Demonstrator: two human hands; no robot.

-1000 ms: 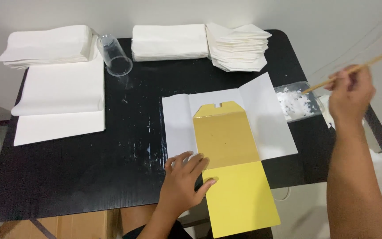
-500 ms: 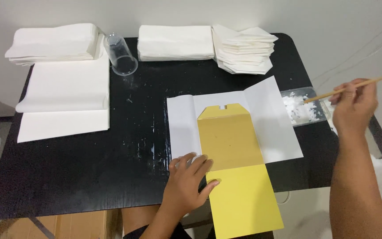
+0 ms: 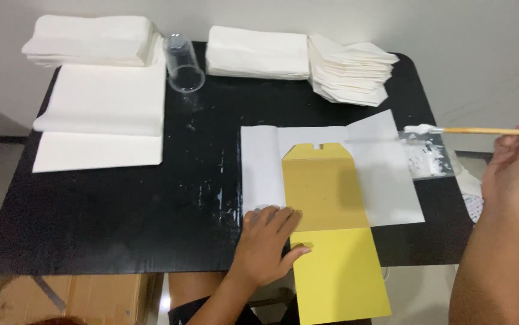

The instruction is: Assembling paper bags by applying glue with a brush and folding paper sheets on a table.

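My left hand [image 3: 267,242] lies flat on the lower left corner of a white sheet [image 3: 386,174] and the edge of a yellow card template [image 3: 326,222] lying on it. The template hangs over the front edge of the black table [image 3: 121,204]. My right hand [image 3: 515,168] is at the right, gripping a thin wooden brush [image 3: 470,130]. The brush's white, paste-covered tip [image 3: 422,129] hovers over a clear plastic sheet smeared with white paste [image 3: 429,157] at the table's right edge.
Stacks of folded white paper [image 3: 94,45] [image 3: 258,53] [image 3: 351,71] line the table's far edge. Larger white sheets [image 3: 100,117] lie at the left. A clear plastic cup [image 3: 184,63] lies on its side near the back. Dried white smears mark the table's middle.
My right hand has lowered the brush and swung it level, bringing its tip over the paste sheet. My left hand has stayed pressed on the sheet.
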